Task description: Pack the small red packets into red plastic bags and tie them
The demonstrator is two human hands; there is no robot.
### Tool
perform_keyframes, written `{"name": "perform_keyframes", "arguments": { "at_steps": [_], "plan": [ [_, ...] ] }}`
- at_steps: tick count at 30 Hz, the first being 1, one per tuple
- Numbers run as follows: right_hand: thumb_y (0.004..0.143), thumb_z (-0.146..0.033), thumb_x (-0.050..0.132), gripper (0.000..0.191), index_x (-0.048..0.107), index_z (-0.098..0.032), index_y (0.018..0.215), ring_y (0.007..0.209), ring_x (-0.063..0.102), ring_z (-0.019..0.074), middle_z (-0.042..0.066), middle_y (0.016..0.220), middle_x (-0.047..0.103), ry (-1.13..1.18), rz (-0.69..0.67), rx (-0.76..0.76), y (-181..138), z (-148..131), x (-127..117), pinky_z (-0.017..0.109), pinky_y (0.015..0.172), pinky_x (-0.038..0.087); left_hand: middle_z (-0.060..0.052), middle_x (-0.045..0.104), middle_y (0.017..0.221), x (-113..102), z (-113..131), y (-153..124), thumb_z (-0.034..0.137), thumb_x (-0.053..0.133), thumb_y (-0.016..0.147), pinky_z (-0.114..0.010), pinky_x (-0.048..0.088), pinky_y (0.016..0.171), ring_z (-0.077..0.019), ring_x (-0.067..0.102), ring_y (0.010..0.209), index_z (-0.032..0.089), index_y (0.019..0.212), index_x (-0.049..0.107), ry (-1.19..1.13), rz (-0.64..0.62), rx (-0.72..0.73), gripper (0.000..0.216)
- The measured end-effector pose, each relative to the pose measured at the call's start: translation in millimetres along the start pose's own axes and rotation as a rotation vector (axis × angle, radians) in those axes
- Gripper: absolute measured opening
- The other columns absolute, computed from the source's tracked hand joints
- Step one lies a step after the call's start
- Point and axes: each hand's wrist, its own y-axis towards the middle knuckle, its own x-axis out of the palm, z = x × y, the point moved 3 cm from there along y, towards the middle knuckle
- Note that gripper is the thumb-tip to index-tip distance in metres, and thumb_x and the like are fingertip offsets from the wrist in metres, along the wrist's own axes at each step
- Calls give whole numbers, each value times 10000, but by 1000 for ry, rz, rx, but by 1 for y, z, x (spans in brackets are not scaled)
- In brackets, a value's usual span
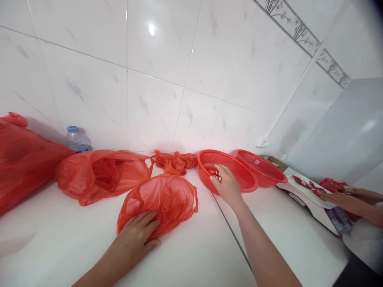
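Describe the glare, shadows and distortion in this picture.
All in the head view: a bright glare spot on the glossy white tiled wall; faint shadow beside the clear plastic blue-capped bottle; slanted tile lines, perhaps tilt or distortion; darkened top-right corner.

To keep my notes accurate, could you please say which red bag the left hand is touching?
The bag in front of the crumpled plastic by the wall: the left hand lies on it and on no other.

The left hand (136, 235) lies palm down, fingers (143, 218) extended and slightly parted, its thumb (152, 246) held away. Farther forward and rightward, the right hand (226, 184) curves its fingers and thumb toward each other. The bare left forearm (103, 271) and right forearm (263, 247) trail behind their hands, well apart.
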Motion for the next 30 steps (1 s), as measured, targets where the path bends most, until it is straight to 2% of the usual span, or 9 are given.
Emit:
{"name": "perform_keyframes", "arguments": {
  "at_steps": [1, 3, 5, 6, 10, 14, 24, 27, 30],
  "plan": [
    [844, -375, 513, 457, 515, -179, 1257, 1196, 478, 262, 118, 1292, 530, -126, -52, 56, 1, 20, 0, 384, 920, 414, -72, 564, 1324, 0, 0, 0, 499, 472, 852, -500, 424, 1001, -323, 504, 1214, 262, 1210, 617, 1, -9, -8, 453],
    [849, -403, 508, 332, 616, -197, 1086, 930, 614, 257, 90, 997, 668, -248, -192, 82, -9, 48, 3, 360, 755, 455, -62, 557, 1332, 2, -1, 1, 502, 459, 855, -489, 423, 1007, -316, 503, 1218, 275, 1226, 604, 6, -11, -12, 458],
    [869, -407, 486, 256, 645, -213, 919, 726, 622, 226, 47, 772, 671, -289, -245, 54, -31, 61, 5, 320, 644, 433, -55, 555, 1336, 4, -3, 1, 488, 468, 851, -481, 423, 1010, -315, 504, 1218, 285, 1233, 598, 13, 11, -8, 452],
    [878, -397, 479, 244, 642, -215, 866, 679, 611, 214, 37, 722, 657, -305, -249, 23, -45, 63, 6, 307, 621, 419, -54, 556, 1334, 6, -3, 1, 479, 479, 847, -477, 427, 1008, -316, 507, 1215, 286, 1231, 600, 15, 24, -6, 446],
    [884, -352, 506, 208, 629, -190, 924, 749, 611, 225, 65, 807, 656, -405, -243, -92, -92, 58, 10, 309, 659, 417, -49, 581, 1306, 8, -5, 0, 468, 498, 837, -463, 445, 990, -315, 531, 1188, 302, 1198, 622, 20, 71, 8, 416],
    [887, -374, 512, 269, 613, -180, 1043, 815, 613, 245, 83, 879, 656, -410, -252, -114, -114, 56, 2, 342, 707, 439, -49, 591, 1294, 7, -6, 0, 485, 479, 845, -463, 459, 974, -316, 543, 1173, 308, 1187, 627, 15, 110, 27, 413],
    [896, -411, 440, 269, 629, -224, 940, 814, 621, 242, 62, 853, 665, -230, -412, -17, -139, 41, -67, 338, 688, 464, -42, 619, 1248, 4, -2, -6, 448, 492, 856, -429, 496, 915, -281, 586, 1109, 306, 1190, 604, 50, 176, 120, 380],
    [895, -460, 408, 333, 643, -225, 914, 806, 627, 241, 62, 855, 675, -162, -514, 48, -142, 42, -89, 339, 683, 473, -48, 621, 1235, -4, 2, -10, 465, 549, 822, -429, 493, 909, -282, 586, 1096, 302, 1206, 576, 96, 283, 207, 419],
    [912, -475, 327, 422, 663, -219, 918, 847, 633, 242, 67, 887, 688, -85, -576, 115, -133, 52, -104, 354, 738, 480, -60, 607, 1228, -20, 2, -18, 433, 587, 807, -428, 462, 934, -274, 569, 1102, 282, 1174, 573, 107, 470, 273, 397]
  ]
}}
